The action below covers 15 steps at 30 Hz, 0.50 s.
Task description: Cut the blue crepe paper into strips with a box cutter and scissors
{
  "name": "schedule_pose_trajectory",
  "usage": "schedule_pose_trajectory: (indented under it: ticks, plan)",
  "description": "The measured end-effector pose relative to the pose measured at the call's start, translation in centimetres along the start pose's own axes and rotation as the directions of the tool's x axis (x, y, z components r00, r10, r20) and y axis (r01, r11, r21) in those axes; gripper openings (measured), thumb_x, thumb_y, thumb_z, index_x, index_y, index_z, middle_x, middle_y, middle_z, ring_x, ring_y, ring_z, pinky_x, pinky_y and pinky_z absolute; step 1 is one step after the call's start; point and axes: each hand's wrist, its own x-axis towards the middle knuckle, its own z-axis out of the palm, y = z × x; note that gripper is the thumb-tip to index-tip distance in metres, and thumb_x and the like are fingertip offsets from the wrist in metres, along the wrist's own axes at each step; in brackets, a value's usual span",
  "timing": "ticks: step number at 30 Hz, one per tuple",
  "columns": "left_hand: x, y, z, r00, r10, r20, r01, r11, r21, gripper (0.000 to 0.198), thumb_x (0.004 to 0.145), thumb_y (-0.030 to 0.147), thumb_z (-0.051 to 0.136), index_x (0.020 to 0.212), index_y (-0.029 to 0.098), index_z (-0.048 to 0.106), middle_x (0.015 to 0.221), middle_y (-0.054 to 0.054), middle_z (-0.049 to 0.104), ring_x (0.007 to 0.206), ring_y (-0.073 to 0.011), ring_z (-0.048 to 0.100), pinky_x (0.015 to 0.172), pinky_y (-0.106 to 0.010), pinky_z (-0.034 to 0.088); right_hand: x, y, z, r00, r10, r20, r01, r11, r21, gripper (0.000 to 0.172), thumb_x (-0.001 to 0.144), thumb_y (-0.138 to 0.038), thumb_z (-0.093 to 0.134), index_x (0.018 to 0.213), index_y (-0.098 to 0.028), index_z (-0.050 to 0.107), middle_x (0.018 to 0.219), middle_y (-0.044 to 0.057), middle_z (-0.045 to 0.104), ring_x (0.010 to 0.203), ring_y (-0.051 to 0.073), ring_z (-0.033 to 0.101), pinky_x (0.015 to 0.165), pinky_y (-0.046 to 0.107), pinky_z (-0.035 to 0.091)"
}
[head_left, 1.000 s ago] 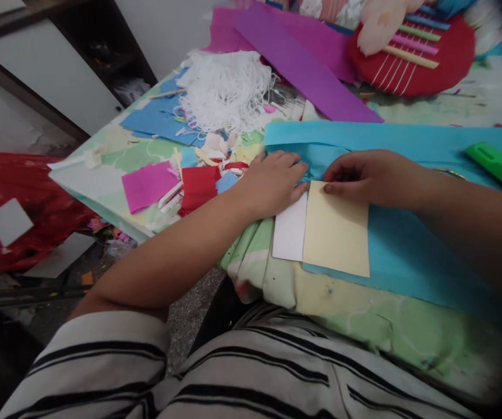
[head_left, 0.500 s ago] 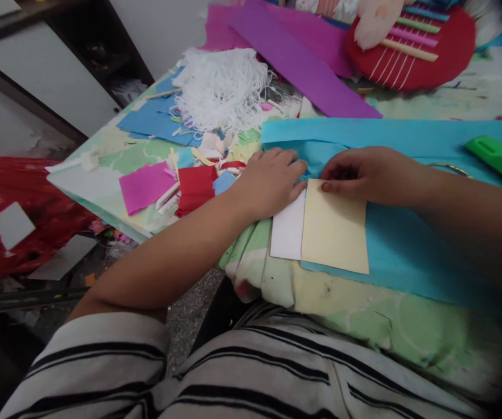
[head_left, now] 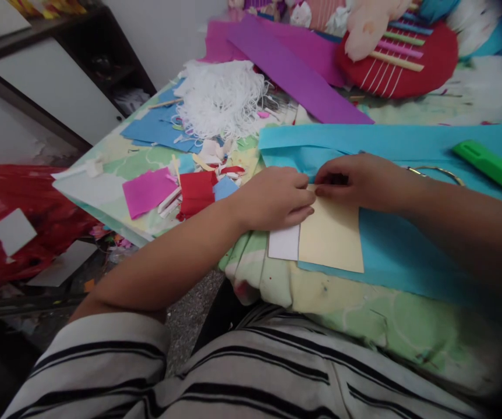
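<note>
A cream paper sheet [head_left: 332, 241] lies over a large turquoise sheet [head_left: 403, 250] at the table's near edge. Beside it, a white card [head_left: 283, 244] is partly covered by my left hand [head_left: 277, 198]. That hand lies palm down, fingers extended, its fingertips reaching the cream sheet's upper left edge. My right hand [head_left: 360, 180] is curled at the top of the cream sheet, thumb and fingers closed on its upper edge. Its fingertips almost meet those of the left hand. What lies beneath both hands is hidden.
A green cutter-like tool [head_left: 491, 169] rests on the turquoise sheet at the right. Further off lie a heap of white string [head_left: 220, 96], a purple strip [head_left: 299, 70] and a red stringed oval piece [head_left: 397, 64]. Magenta [head_left: 149, 193] and red scraps [head_left: 197, 193] lie left.
My left hand has slid down and right, covering more of the white card and meeting the cream sheet's edge. My right hand has shifted slightly left along the top. The view has tilted slightly.
</note>
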Motion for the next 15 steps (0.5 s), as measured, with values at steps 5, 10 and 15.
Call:
schedule_pose_trajectory:
  ticks: [5,10,15]
  plan:
    - [0.2,0.2,0.1,0.998,0.056,-0.015,-0.057,0.998,-0.026,0.037,0.09,0.035,0.034,0.09,0.02,0.068,0.082,-0.008,0.059,0.078,-0.0203,0.054,0.071,-0.033,0.038,-0.1,-0.2,-0.1,1.0,0.012,0.006,-0.012,1.0,0.011,0.023,0.077,-0.038,0.048,0.082,-0.02,0.061,0.078,0.002,0.064,0.066,0.013,0.051,0.06,0.026,0.034]
    - [0.4,0.4,0.2,0.997,0.076,-0.032,-0.079,0.992,-0.096,0.033,0.089,0.032,0.039,0.084,0.016,0.068,0.097,-0.009,0.062,0.095,-0.0208,0.055,0.086,-0.032,0.038,-0.1,-0.8,-0.2,0.999,0.007,0.043,-0.005,0.999,-0.037,0.026,0.079,-0.037,0.045,0.086,-0.018,0.062,0.082,0.006,0.065,0.07,0.015,0.052,0.062,0.027,0.035]
    - [0.6,0.8,0.4,0.997,0.082,-0.009,-0.083,0.987,-0.138,0.028,0.088,0.027,0.041,0.086,0.014,0.066,0.107,-0.009,0.062,0.1,-0.0212,0.056,0.088,-0.032,0.041,-1.1,0.1,-1.3,0.984,-0.118,-0.13,0.077,0.955,-0.286,0.029,0.079,-0.037,0.045,0.086,-0.015,0.064,0.083,0.011,0.063,0.079,0.022,0.055,0.065,0.031,0.037]
